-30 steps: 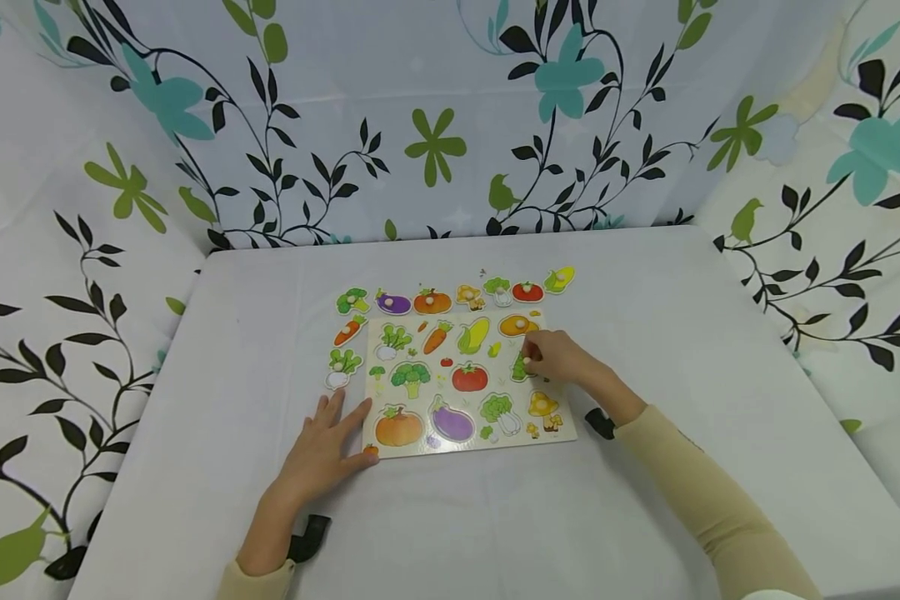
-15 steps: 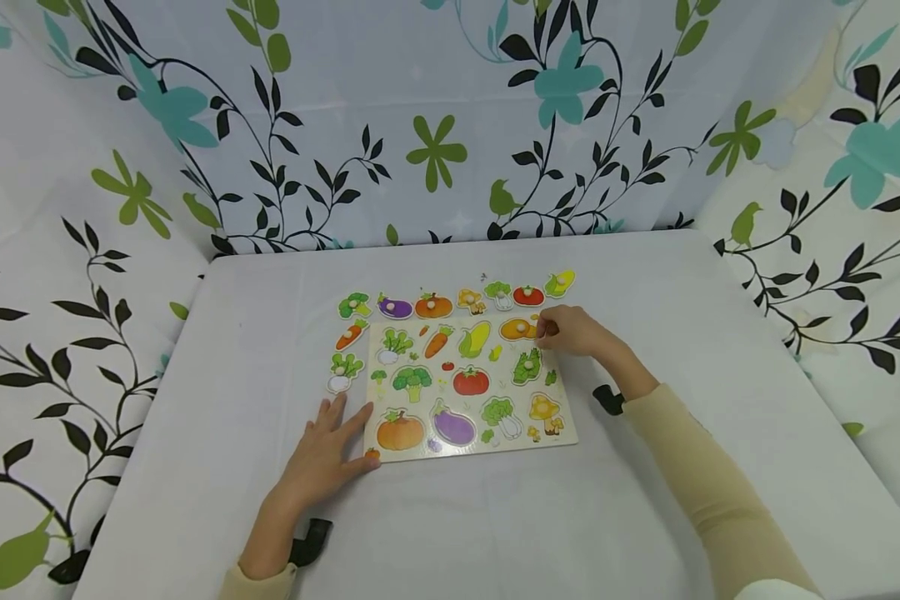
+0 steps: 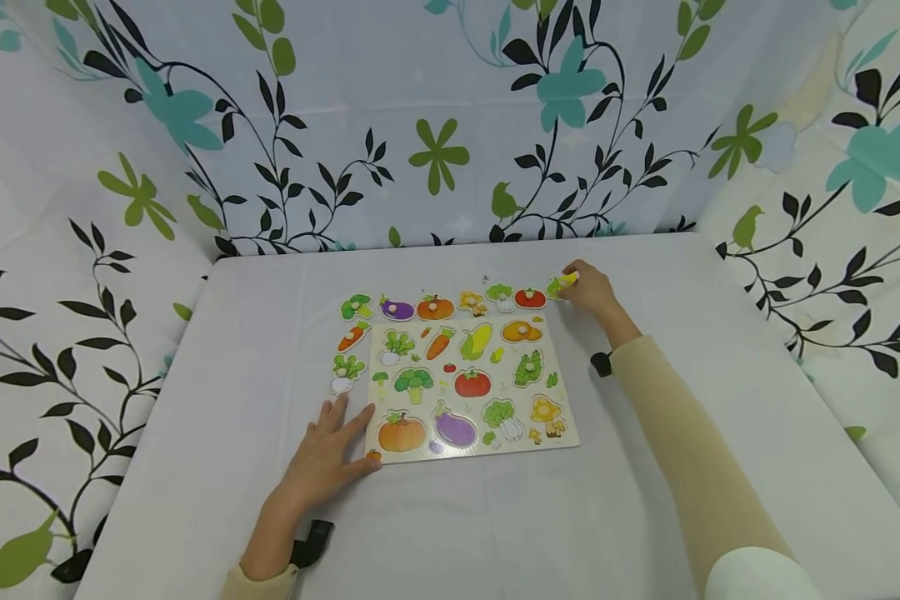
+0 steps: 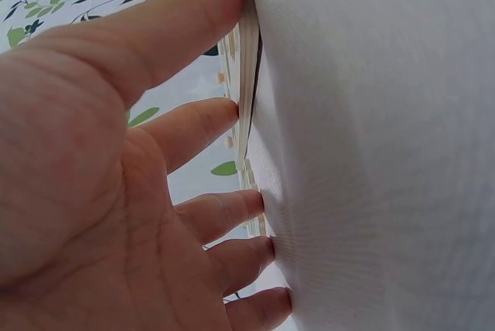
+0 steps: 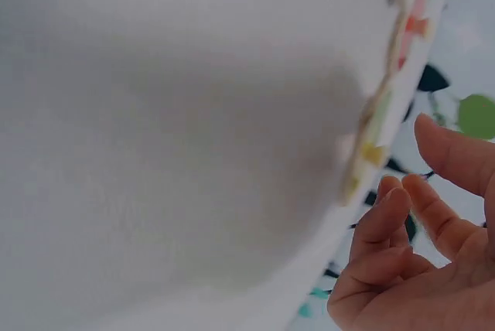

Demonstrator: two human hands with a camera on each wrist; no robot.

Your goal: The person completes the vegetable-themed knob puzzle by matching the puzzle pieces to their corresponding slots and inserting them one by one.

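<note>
A vegetable puzzle board (image 3: 502, 383) lies on the white table. My left hand (image 3: 322, 458) rests at its left side, fingers spread, thumb at the near corner; in the left wrist view that hand (image 4: 116, 168) touches the board's edge (image 4: 247, 60). My right hand (image 3: 592, 292) is over the corn piece (image 3: 555, 288) at the far right. In the right wrist view, thumb and fingers of the right hand (image 5: 433, 230) stand apart, near the yellow knob of the corn piece (image 5: 363, 153). A potato piece (image 3: 521, 332) and a green leafy piece (image 3: 528, 367) sit in the board.
Behind the board runs a row of knobbed pieces: broccoli (image 3: 356, 307), eggplant (image 3: 397, 310), pumpkin (image 3: 435, 308), mushroom (image 3: 472, 302), cabbage (image 3: 499, 297) and tomato (image 3: 530, 298). Carrot (image 3: 353, 336) and white radish (image 3: 347, 373) pieces lie left. Patterned cloth (image 3: 367, 75) surrounds the table.
My right hand has left the green leafy piece, moved up past the potato piece and reached the corn piece at the far right. My left hand stays put.
</note>
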